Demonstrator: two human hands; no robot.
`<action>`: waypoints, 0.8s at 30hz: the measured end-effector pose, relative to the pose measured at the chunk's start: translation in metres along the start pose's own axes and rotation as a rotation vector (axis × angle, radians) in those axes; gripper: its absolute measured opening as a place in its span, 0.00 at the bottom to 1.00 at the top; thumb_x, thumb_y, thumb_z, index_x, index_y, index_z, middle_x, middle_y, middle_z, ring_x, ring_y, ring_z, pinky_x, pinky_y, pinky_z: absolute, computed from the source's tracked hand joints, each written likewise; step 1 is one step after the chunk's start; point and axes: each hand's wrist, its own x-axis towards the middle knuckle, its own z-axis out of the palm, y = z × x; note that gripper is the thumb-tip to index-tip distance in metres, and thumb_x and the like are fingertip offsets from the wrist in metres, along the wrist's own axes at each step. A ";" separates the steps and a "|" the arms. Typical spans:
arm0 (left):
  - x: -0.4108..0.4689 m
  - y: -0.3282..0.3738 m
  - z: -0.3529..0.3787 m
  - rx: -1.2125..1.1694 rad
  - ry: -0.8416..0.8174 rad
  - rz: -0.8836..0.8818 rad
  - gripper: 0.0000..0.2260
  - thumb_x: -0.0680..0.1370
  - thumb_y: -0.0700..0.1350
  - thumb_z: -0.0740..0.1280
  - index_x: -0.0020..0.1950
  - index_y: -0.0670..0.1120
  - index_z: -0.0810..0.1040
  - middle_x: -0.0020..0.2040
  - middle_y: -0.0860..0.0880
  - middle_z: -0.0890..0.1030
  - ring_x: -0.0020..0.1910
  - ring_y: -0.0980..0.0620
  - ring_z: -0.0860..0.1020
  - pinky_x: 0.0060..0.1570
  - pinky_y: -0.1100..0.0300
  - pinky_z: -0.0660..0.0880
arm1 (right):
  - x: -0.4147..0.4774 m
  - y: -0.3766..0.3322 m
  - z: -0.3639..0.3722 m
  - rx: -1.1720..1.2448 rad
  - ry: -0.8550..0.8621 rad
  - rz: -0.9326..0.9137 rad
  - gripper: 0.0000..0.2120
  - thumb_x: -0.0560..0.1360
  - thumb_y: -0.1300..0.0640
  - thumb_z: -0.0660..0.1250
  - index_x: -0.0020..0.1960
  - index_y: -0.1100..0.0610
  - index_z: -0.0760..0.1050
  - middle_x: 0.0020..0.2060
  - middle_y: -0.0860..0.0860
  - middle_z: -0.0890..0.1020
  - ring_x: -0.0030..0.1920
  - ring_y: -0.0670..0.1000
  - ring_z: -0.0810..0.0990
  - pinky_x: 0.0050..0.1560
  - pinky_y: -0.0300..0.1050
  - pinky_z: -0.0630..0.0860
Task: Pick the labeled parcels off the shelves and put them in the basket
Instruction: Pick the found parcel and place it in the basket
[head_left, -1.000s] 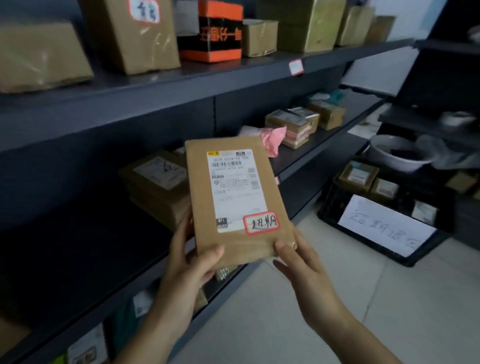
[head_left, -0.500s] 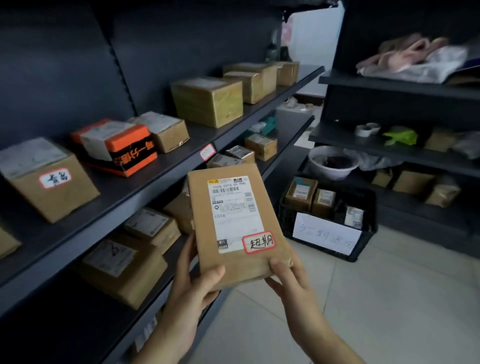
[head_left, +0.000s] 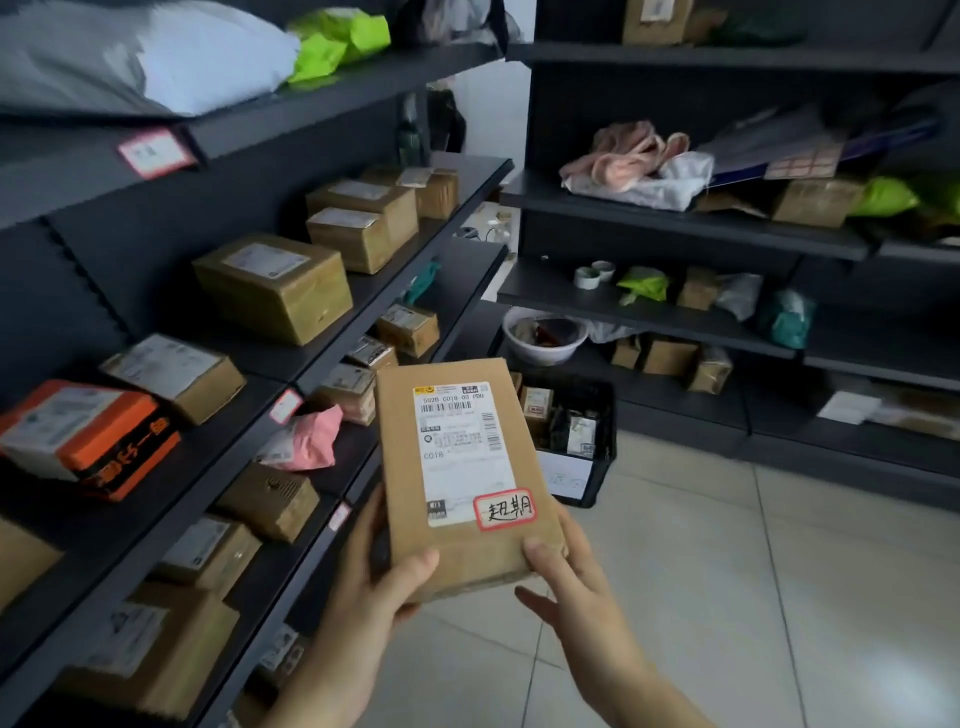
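Note:
A flat brown parcel with a white shipping label and a red-bordered handwritten sticker is held upright in front of me. My left hand grips its lower left corner, thumb on the front face. My right hand holds the lower right corner, thumb on the front and fingers behind. The black basket sits on the floor behind the parcel, with a white paper sign on its front and several small parcels inside.
Dark shelves on the left carry brown boxes, an orange-and-black box and a pink bag. A second shelf unit at the back right holds bags, boxes and a white bowl. Pale tiled floor lies to the right.
The view has tilted up and swung right, bringing the upper shelves and the right shelf unit into view. The parcel stays in both hands and now sits in front of the basket.

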 end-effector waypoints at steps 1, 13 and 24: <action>0.008 0.002 0.007 0.007 -0.003 -0.020 0.44 0.47 0.64 0.78 0.61 0.73 0.67 0.57 0.59 0.79 0.58 0.51 0.76 0.53 0.47 0.74 | 0.006 -0.005 -0.007 0.002 0.004 0.020 0.28 0.60 0.39 0.69 0.60 0.33 0.70 0.55 0.37 0.80 0.58 0.41 0.76 0.62 0.52 0.73; 0.164 0.038 0.115 0.118 0.028 -0.207 0.42 0.58 0.60 0.78 0.67 0.69 0.61 0.60 0.60 0.74 0.60 0.51 0.73 0.62 0.37 0.67 | 0.159 -0.085 -0.112 -0.010 -0.080 0.155 0.22 0.69 0.50 0.67 0.62 0.38 0.71 0.53 0.38 0.81 0.57 0.41 0.77 0.54 0.38 0.74; 0.311 0.030 0.168 0.174 -0.047 -0.307 0.38 0.64 0.53 0.76 0.67 0.68 0.60 0.61 0.61 0.73 0.58 0.55 0.73 0.61 0.42 0.70 | 0.288 -0.108 -0.181 -0.108 -0.019 0.230 0.19 0.78 0.58 0.63 0.65 0.40 0.67 0.55 0.42 0.79 0.57 0.44 0.77 0.55 0.39 0.73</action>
